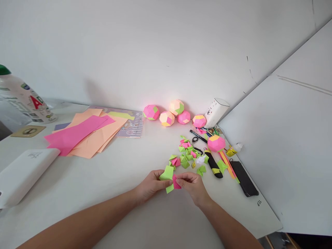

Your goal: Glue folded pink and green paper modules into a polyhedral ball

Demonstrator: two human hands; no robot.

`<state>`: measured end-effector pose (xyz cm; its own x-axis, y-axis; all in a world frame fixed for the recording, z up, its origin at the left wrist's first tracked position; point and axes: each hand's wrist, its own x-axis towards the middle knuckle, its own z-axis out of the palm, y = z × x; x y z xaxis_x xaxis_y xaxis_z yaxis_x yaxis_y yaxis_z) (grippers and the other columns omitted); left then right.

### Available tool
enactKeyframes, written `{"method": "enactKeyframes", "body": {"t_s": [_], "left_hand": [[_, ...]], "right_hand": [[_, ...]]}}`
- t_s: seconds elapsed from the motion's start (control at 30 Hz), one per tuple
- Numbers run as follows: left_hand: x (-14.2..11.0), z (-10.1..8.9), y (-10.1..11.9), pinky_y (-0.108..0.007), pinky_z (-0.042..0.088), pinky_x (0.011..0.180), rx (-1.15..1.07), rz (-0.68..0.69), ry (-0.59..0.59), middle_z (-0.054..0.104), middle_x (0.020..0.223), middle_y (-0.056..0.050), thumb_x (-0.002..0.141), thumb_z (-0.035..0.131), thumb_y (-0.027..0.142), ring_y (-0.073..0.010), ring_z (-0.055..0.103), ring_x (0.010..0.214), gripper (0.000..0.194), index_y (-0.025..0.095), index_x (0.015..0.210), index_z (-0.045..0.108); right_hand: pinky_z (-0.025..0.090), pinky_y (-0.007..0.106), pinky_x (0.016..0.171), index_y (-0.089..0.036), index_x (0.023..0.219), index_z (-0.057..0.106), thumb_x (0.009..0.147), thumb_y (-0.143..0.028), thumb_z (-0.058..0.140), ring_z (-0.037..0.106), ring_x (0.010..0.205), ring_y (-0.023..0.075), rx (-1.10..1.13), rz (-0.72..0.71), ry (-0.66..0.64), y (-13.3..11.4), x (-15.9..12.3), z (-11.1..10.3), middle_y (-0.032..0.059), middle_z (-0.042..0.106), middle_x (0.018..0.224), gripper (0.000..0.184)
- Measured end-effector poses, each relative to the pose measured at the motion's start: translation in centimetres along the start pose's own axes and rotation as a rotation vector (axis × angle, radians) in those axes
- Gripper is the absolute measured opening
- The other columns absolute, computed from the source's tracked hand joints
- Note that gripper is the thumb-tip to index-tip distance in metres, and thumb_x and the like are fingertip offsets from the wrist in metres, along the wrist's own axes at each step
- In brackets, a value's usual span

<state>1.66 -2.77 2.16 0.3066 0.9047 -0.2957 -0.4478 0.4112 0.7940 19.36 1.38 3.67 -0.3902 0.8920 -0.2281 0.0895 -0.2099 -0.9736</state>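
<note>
Both of my hands meet low over the white table (109, 193). My left hand (149, 186) pinches a folded green paper unit (167, 173). My right hand (193, 186) pinches a folded pink paper unit (176, 182) that touches the green one. Just beyond them lies a heap of small folded green and pink units (187, 154). Several finished pink, yellow and green paper balls (167, 118) sit by the wall, and another ball (216, 143) rests to the right.
Pink and orange paper sheets (85, 136) lie at the left, beside a patterned sheet (129, 124). A bottle (22, 97) and a white box (20, 174) stand far left. Scissors (196, 143), a black-yellow cutter (214, 166), a black case (243, 178) and a white container (215, 112) crowd the right.
</note>
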Motion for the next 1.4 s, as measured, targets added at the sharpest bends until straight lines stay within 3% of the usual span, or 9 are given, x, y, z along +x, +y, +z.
{"method": "enactKeyframes", "body": {"t_s": [0.63,0.8,1.1,1.4], "left_hand": [[-0.08,-0.04,-0.02,-0.030,0.045,0.065,0.003,-0.017,-0.020,0.067,0.071,-0.003,0.064,0.076,0.030,-0.0173,0.060,0.066,0.025,0.013,0.078,0.064],[0.20,-0.17,-0.34,-0.029,0.046,0.068,-0.024,0.047,-0.003,0.066,0.078,-0.001,0.063,0.078,0.028,-0.0165,0.061,0.071,0.032,0.017,0.086,0.059],[0.14,-0.13,0.33,-0.031,0.044,0.074,0.002,0.048,-0.130,0.067,0.074,-0.004,0.063,0.078,0.027,-0.0173,0.060,0.072,0.027,0.015,0.083,0.065],[0.02,0.30,0.30,-0.029,0.044,0.068,0.019,0.025,-0.021,0.067,0.067,-0.002,0.057,0.081,0.028,-0.0157,0.059,0.066,0.029,0.014,0.077,0.066]], "right_hand": [[0.052,0.029,0.064,-0.021,0.073,0.074,0.065,-0.031,0.076,0.062,0.067,0.0161,-0.081,-0.071,-0.016,-0.34,-0.38,0.16,0.0016,0.070,0.070,0.013],[0.050,0.028,0.062,-0.020,0.071,0.073,0.065,-0.030,0.076,0.060,0.064,0.0149,-0.050,-0.072,-0.011,-0.29,-0.29,0.26,0.0009,0.068,0.067,0.011],[0.053,0.030,0.063,-0.021,0.071,0.072,0.064,-0.030,0.077,0.062,0.064,0.0160,0.066,-0.112,0.032,0.05,-0.09,0.23,0.0001,0.068,0.068,0.012],[0.054,0.031,0.059,-0.020,0.070,0.070,0.065,-0.030,0.077,0.064,0.056,0.0162,0.074,-0.111,-0.016,0.06,-0.22,0.75,-0.0001,0.068,0.061,0.013]]}}
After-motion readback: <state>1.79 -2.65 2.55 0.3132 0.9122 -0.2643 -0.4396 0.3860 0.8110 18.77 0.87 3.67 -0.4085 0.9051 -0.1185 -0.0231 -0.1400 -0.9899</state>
